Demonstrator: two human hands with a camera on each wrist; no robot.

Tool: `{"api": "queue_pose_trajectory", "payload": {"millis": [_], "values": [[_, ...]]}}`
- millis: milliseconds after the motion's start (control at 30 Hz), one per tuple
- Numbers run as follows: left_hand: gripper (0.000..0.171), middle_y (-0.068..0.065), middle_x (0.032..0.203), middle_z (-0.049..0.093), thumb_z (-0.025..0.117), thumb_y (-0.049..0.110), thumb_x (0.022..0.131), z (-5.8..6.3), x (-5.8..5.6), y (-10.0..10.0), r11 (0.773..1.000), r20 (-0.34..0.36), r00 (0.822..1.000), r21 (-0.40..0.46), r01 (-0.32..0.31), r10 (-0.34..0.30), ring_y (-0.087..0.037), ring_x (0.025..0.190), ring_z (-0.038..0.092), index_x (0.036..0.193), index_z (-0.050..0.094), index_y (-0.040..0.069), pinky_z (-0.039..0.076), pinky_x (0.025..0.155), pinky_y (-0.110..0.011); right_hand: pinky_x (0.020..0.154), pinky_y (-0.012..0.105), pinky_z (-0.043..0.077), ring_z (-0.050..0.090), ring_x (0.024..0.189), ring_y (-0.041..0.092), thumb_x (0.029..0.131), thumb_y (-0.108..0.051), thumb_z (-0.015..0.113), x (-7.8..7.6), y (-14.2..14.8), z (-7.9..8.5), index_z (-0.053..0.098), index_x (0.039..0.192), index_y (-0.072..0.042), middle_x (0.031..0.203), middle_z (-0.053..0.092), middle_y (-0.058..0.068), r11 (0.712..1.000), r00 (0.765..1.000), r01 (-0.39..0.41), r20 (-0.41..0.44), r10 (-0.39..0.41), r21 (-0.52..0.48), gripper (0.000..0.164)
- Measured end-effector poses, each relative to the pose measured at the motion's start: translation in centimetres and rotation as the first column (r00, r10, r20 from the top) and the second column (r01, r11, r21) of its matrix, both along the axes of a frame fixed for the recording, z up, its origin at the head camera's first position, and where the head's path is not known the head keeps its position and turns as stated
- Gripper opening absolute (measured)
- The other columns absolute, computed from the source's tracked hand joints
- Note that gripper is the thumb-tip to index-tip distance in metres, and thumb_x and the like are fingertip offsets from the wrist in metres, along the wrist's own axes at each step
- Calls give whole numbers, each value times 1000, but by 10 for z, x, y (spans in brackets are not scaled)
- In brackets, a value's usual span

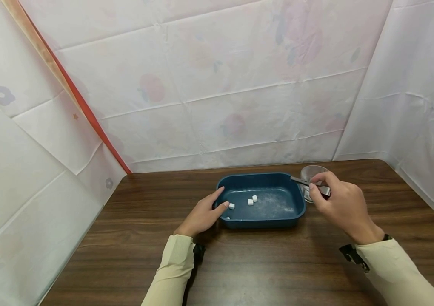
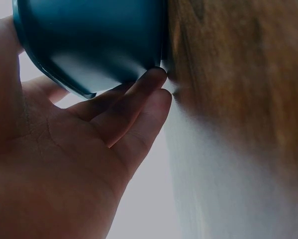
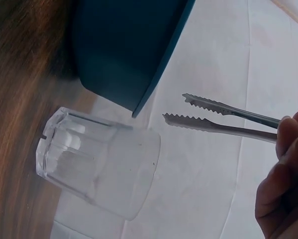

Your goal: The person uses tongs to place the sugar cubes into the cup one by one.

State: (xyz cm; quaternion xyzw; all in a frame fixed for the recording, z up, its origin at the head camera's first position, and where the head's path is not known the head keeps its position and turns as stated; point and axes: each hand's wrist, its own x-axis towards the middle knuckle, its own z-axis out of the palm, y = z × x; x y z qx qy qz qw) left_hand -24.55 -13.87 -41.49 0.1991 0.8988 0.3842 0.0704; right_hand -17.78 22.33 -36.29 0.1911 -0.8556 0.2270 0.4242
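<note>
A dark blue rectangular tray (image 1: 263,223) sits on the table, with several small white cubes (image 1: 250,202) lying in it. My left hand (image 1: 203,213) grips its left end, the thumb at the rim and the fingers (image 2: 139,114) against the outer wall. In my right hand (image 1: 341,204) is a pair of metal tongs (image 3: 223,127), pinched between thumb and fingers. Their serrated tips stand apart with nothing between them, above the tray's right rim. Just right of the tray stands a clear glass (image 3: 104,162), with something white at its bottom, partly hidden by my right hand in the head view.
The brown wood-grain table (image 1: 132,255) ends at the back against a pale patterned sheet (image 1: 240,85). More sheeting hangs along both sides, and a red strip (image 1: 90,117) runs down the left corner. The glass stands close to the table's back edge.
</note>
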Motion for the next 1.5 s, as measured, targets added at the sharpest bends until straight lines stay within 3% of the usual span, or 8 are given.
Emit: {"api": "queue_pose_trajectory", "payload": {"millis": [500, 1067, 1500], "values": [[69, -5, 159, 36, 53, 51, 102, -1, 0, -1, 1000, 1, 1000, 9, 2, -2, -26, 145, 34, 160, 29, 22, 33, 113, -52, 41, 24, 33, 35, 44, -1, 83, -12, 66, -1, -14, -11, 66, 93, -5, 55, 52, -7, 998, 998, -58, 36, 56, 34, 13], [68, -2, 159, 35, 52, 52, 102, 0, 0, 0, 1000, 3, 1000, -3, -6, 6, -23, 144, 34, 160, 30, 22, 33, 114, -50, 43, 23, 33, 36, 48, -3, 84, -12, 69, -1, -30, -23, 68, 92, -10, 62, 55, -10, 993, 992, -108, 66, 105, 49, 9], [69, -3, 159, 35, 52, 52, 102, 0, 0, 0, 1000, 6, 1000, 5, -5, 5, -24, 145, 33, 160, 29, 23, 33, 113, -51, 42, 19, 26, 27, 46, -5, 84, -11, 71, 1, -41, -30, 66, 90, -14, 58, 44, -18, 984, 982, -162, 114, 153, 70, 8]]}}
